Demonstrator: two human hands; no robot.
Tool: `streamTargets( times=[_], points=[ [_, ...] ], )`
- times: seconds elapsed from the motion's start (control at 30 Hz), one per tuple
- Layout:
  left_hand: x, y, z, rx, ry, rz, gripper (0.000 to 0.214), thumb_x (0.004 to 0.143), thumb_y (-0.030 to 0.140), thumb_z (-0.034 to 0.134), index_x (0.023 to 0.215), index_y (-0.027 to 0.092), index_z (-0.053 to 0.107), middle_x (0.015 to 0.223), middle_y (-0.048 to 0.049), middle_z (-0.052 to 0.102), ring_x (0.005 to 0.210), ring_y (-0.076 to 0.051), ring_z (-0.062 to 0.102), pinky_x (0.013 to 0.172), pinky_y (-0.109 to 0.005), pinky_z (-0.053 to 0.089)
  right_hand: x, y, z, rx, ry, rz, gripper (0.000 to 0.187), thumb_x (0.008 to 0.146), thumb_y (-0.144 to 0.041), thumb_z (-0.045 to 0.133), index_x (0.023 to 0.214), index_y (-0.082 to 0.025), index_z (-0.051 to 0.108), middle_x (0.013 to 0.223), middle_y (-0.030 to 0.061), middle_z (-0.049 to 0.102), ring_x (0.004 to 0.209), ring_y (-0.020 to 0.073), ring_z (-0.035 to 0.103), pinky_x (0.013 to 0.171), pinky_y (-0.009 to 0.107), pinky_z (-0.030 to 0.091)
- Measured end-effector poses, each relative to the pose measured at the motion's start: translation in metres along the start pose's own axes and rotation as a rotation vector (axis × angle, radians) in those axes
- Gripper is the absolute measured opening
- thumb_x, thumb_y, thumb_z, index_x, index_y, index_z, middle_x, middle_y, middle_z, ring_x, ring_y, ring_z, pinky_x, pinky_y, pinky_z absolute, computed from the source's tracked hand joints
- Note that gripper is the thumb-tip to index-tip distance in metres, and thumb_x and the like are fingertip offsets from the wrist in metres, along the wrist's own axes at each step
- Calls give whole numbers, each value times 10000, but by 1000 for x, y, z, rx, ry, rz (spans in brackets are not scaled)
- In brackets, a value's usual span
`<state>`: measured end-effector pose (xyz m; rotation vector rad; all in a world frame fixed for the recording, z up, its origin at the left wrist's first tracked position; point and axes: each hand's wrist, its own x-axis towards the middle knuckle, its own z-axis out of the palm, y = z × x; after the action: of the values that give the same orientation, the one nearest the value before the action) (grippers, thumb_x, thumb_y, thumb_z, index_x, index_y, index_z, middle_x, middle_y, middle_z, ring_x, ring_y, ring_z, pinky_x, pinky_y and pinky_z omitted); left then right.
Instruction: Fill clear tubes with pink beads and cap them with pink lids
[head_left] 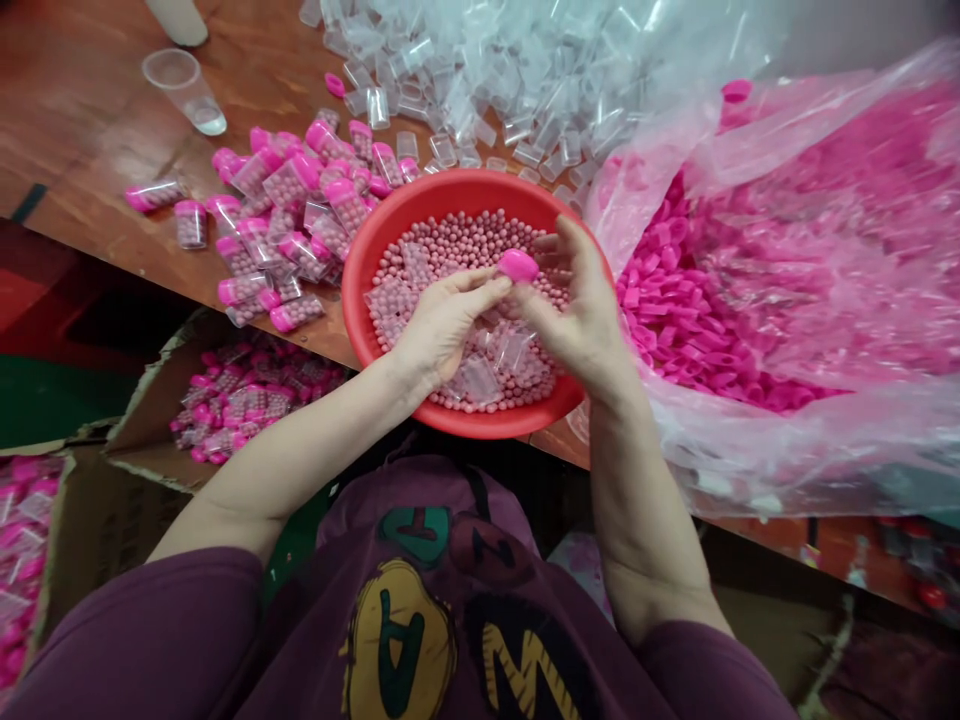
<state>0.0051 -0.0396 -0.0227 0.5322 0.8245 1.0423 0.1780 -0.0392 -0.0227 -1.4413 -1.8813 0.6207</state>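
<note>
A red bowl (375, 255) full of small pink beads (457, 245) and a few clear vials sits at the table's near edge. Both my hands are over it. My left hand (439, 325) is curled, its fingertips meeting my right hand (581, 315) at a pink cap (517, 265). The cap sits on top of what my left fingers wrap round, which is hidden. My right fingers pinch the cap from the side.
Filled pink-capped vials (292, 215) lie heaped left of the bowl. Empty clear vials (465, 80) pile behind it. A plastic bag of pink caps (757, 270) spreads at right. A clear cup (184, 90) stands far left. A cardboard box of filled vials (240, 395) sits below the table.
</note>
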Motion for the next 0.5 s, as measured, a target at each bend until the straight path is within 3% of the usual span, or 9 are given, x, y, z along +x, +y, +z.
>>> streamTargets(
  times=[0.07, 0.17, 0.37, 0.5],
  points=[
    [2, -1, 0, -4, 38, 7, 130, 970, 190, 933, 985, 171, 806, 869, 15, 795, 734, -97, 711, 751, -216, 571, -9, -8, 2, -255, -54, -91, 1050, 987, -584, 818, 1817, -120, 373, 1808, 279, 526, 1690, 450, 530, 1412, 673, 439],
    [2, -2, 2, 35, 48, 61, 111, 994, 159, 905, 988, 168, 795, 924, -1, 821, 817, -105, 741, 828, -209, 595, -9, -21, 7, -557, -90, -48, 968, 961, -382, 834, 1785, -76, 430, 1786, 312, 548, 1687, 537, 500, 1378, 770, 410],
    [-4, 24, 19, 92, 26, 225, 234, 1072, 34, 781, 880, 167, 762, 840, 11, 777, 811, -100, 710, 846, -223, 590, 23, -55, -5, -624, -57, -78, 605, 1058, -408, 697, 1610, -174, 615, 1544, 213, 719, 1485, 437, 649, 1306, 615, 527],
    [0, 63, 22, 101, -120, 348, 266, 1109, 53, 760, 857, 136, 764, 799, 0, 735, 753, -78, 670, 789, -214, 560, 52, -84, -17, -642, 42, -144, 674, 1081, -431, 701, 1655, -99, 577, 1586, 214, 675, 1542, 469, 592, 1354, 612, 443]
  ],
)
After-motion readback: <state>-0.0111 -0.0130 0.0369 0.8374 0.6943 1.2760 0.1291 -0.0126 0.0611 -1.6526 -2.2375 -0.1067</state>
